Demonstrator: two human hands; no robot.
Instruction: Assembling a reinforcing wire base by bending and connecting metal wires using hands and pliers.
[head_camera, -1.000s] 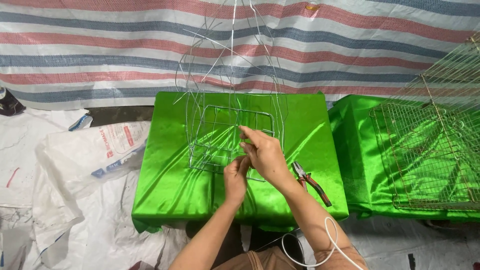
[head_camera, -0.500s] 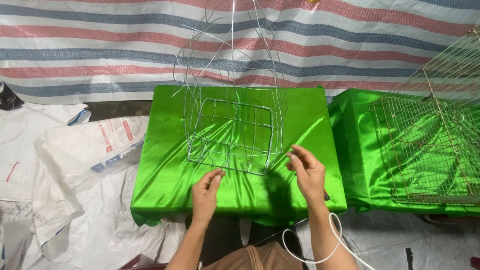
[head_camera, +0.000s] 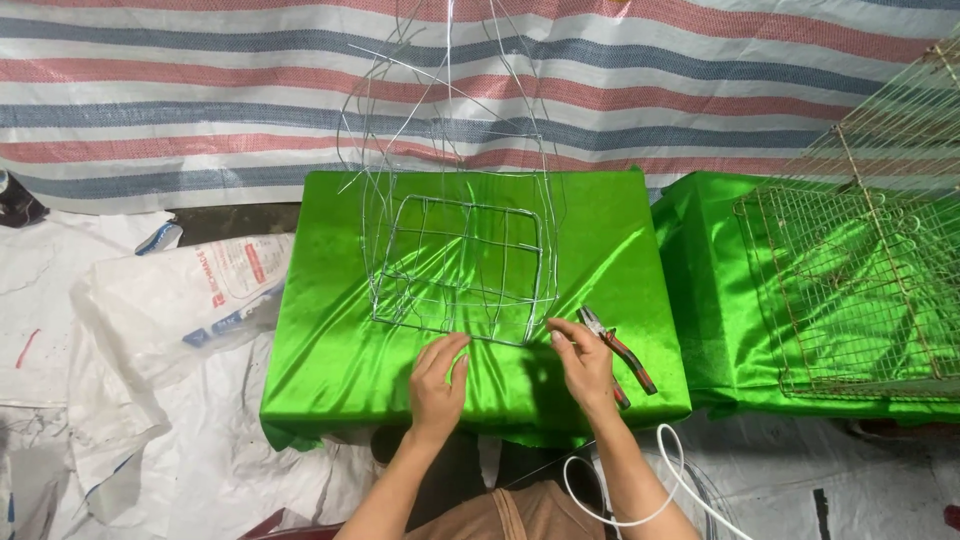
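A half-built wire frame (head_camera: 462, 262) with a square grid base and long loose wires rising from it stands on a green satin-covered block (head_camera: 330, 300). My left hand (head_camera: 438, 382) rests on the cloth just in front of the frame's near edge, fingers apart, holding nothing. My right hand (head_camera: 583, 362) is at the frame's near right corner, fingertips pinched near the wire; whether it grips the wire is unclear. Red-handled pliers (head_camera: 617, 350) lie on the cloth right beside my right hand.
A second green-covered block (head_camera: 720, 300) to the right carries a finished rusty wire mesh cage (head_camera: 860, 270). A striped tarp (head_camera: 200, 90) hangs behind. White sacks (head_camera: 170, 300) lie on the floor at left. A white cable (head_camera: 640, 500) loops near my lap.
My hands were together at the frame's near edge, then drew apart. The frame has shifted slightly and the pliers, earlier half hidden by my right arm, now lie in full view.
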